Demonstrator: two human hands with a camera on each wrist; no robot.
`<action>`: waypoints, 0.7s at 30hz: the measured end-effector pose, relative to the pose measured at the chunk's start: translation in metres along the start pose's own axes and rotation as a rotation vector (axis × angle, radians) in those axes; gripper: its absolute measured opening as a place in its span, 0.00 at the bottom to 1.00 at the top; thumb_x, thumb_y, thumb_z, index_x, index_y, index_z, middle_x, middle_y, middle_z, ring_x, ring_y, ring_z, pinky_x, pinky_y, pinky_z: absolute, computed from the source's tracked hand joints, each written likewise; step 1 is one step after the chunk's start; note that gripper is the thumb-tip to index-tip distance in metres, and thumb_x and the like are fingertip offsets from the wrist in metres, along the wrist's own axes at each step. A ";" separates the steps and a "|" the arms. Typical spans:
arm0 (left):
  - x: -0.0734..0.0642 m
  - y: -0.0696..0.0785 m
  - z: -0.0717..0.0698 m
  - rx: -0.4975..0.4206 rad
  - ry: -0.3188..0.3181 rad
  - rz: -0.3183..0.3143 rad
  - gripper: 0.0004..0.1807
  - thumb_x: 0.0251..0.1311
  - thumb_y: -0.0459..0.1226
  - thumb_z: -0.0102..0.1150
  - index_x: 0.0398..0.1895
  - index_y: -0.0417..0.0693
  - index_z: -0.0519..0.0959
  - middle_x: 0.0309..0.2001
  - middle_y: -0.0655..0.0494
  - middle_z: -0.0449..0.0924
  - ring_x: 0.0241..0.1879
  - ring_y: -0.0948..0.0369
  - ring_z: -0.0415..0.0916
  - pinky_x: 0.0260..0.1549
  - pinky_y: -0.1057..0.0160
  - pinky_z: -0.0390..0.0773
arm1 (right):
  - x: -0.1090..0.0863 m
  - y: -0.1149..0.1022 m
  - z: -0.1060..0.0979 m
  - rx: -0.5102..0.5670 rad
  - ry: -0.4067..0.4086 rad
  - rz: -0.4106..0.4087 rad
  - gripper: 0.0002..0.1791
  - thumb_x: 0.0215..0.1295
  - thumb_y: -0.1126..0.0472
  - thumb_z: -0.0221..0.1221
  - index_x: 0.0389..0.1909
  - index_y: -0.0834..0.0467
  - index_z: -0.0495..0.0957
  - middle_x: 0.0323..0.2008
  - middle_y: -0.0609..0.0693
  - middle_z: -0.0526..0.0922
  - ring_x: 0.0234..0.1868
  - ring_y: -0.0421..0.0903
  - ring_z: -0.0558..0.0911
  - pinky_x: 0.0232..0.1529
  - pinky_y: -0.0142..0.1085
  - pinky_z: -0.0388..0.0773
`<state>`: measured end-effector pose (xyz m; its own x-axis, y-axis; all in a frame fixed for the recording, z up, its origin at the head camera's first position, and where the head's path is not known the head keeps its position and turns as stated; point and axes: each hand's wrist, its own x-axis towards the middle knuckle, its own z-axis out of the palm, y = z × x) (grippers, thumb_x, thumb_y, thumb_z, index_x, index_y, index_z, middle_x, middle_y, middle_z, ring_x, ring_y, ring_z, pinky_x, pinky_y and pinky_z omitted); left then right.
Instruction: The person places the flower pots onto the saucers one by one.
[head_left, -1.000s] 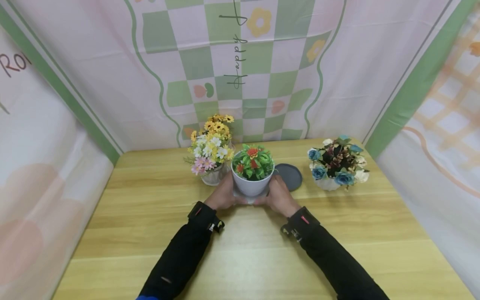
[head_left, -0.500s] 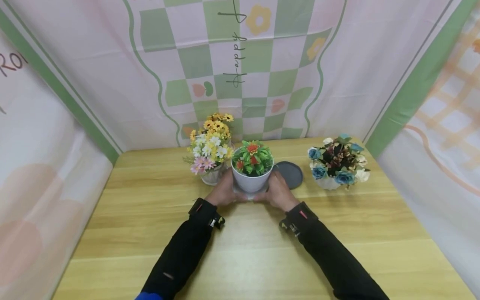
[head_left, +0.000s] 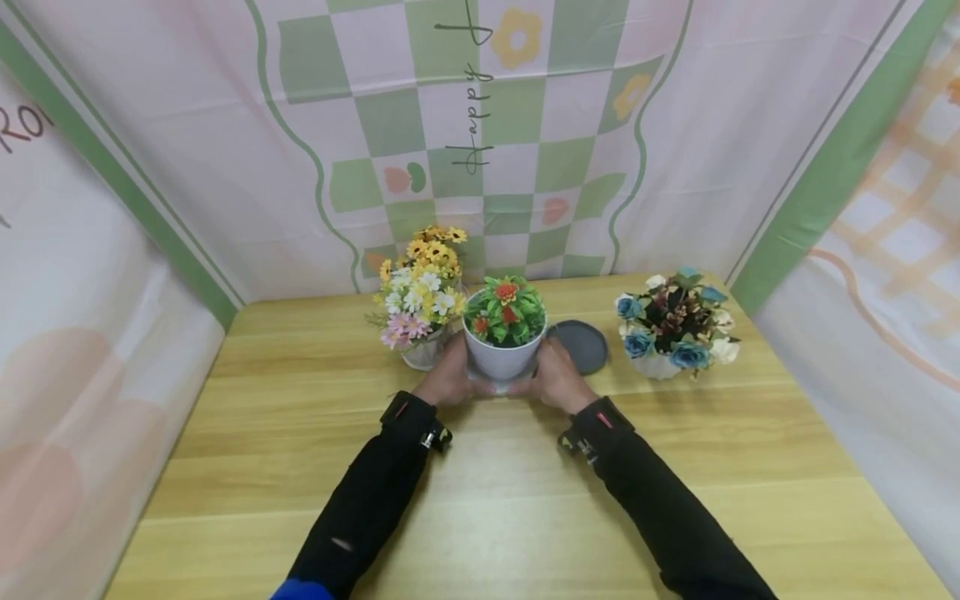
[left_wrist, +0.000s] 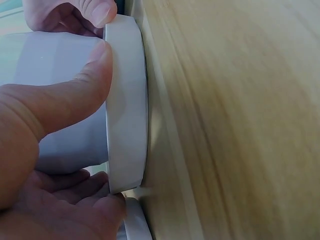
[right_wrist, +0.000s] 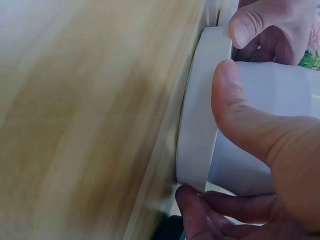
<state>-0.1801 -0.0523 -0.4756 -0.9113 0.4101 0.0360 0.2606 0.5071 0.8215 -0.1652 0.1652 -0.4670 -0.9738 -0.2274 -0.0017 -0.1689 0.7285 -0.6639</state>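
Note:
A white flowerpot (head_left: 504, 362) with a plant of green leaves and red flowers (head_left: 507, 307) stands upright in a white saucer (left_wrist: 125, 110). My left hand (head_left: 452, 375) holds its left side low down, and my right hand (head_left: 557, 377) mirrors it on the right. In both wrist views the thumbs press at the saucer's rim against the pot's lower wall, while the other fingers curl round the sides. The saucer's underside is very close to the wooden table (right_wrist: 90, 100); whether it touches all along cannot be told. A dark grey round tray (head_left: 585, 346) lies against my right hand's far side.
Left of the pot, close to my left hand, stand pots of yellow, white and pink flowers (head_left: 423, 292). A white pot of blue and cream roses (head_left: 675, 329) is at the right. A patterned curtain (head_left: 510, 125) hangs behind the table's back edge.
Both hands, still gripping, have slid the flowerpot and its saucer slightly away toward the back of the table. The dark grey tray has shifted slightly back and right as well.

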 end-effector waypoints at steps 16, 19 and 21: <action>0.014 0.001 0.000 -0.001 0.013 -0.037 0.68 0.42 0.28 0.84 0.86 0.49 0.50 0.83 0.47 0.58 0.82 0.49 0.58 0.85 0.51 0.53 | 0.012 0.003 -0.005 0.001 -0.024 0.004 0.53 0.45 0.58 0.84 0.72 0.67 0.68 0.66 0.69 0.78 0.68 0.66 0.77 0.77 0.59 0.70; 0.016 0.002 -0.001 0.002 0.013 -0.059 0.67 0.42 0.28 0.84 0.85 0.47 0.50 0.82 0.44 0.59 0.81 0.46 0.59 0.85 0.49 0.54 | 0.014 0.004 -0.006 0.007 -0.024 0.007 0.51 0.45 0.58 0.84 0.70 0.67 0.70 0.65 0.69 0.79 0.67 0.66 0.78 0.76 0.59 0.71; 0.018 0.003 -0.001 0.011 0.011 -0.068 0.67 0.43 0.28 0.84 0.85 0.46 0.50 0.82 0.42 0.59 0.81 0.45 0.60 0.84 0.48 0.55 | 0.016 0.005 -0.006 0.015 -0.026 0.005 0.51 0.46 0.59 0.84 0.70 0.67 0.70 0.65 0.69 0.79 0.68 0.66 0.78 0.76 0.59 0.71</action>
<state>-0.1965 -0.0444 -0.4721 -0.9306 0.3658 -0.0134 0.2014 0.5421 0.8158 -0.1829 0.1693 -0.4655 -0.9702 -0.2412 -0.0245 -0.1619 0.7197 -0.6751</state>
